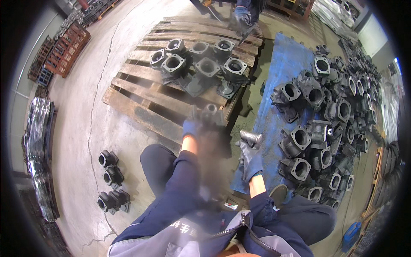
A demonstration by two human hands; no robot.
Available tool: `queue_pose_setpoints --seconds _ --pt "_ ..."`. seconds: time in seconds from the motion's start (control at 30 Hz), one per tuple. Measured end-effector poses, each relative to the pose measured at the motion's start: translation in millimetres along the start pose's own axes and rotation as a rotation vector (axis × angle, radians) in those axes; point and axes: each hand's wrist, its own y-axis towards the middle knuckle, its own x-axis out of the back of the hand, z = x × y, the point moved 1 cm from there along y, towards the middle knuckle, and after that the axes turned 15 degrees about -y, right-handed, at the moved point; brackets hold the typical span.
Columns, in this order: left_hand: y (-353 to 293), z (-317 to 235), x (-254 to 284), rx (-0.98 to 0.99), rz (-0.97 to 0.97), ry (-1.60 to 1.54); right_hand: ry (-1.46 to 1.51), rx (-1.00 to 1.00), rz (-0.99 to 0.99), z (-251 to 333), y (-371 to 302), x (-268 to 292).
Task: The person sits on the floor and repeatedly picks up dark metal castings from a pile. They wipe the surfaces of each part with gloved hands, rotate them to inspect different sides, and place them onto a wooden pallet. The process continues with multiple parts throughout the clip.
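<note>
My left hand (191, 127), in a blue and grey work glove, is closed on the side of a dark metal casting (210, 112) by the pallet's near edge. A round opening shows on the casting's top; a hazy smear hides its lower part. To the right, my gloved right hand (251, 161) grips a silver cylindrical tool (251, 136), held apart from the casting. The tool's working end cannot be made out. Several flanged pipe castings (173, 63) stand grouped on the wooden pallet (132, 89) ahead of me.
A large heap of similar castings (314, 96) covers the blue sheet (282, 55) on my right. Several more castings (112, 174) sit on the concrete floor at left. Beyond the pallet, a co-worker's gloved hand (242, 16) holds a dark tool. Rust-coloured crates (66, 49) stand far left.
</note>
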Motion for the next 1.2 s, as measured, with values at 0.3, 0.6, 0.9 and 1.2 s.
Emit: queue_pose_setpoints --seconds 0.3,0.6,0.9,1.2 --pt "131.6 -166.6 118.5 0.328 -0.406 -1.393 0.210 -0.065 -0.015 -4.3 -7.2 7.9" --pt "221.3 -161.0 96.0 0.203 0.025 0.219 0.055 0.012 -0.059 -0.6 -4.6 3.7" --pt "176.1 -142.9 135.8 0.182 0.075 0.330 -0.238 -0.093 0.159 -26.2 2.9 -10.9" --pt "40.5 -242.0 231.1 -0.072 -0.187 -0.483 -0.570 -0.284 0.427 -87.2 -16.2 -66.6"
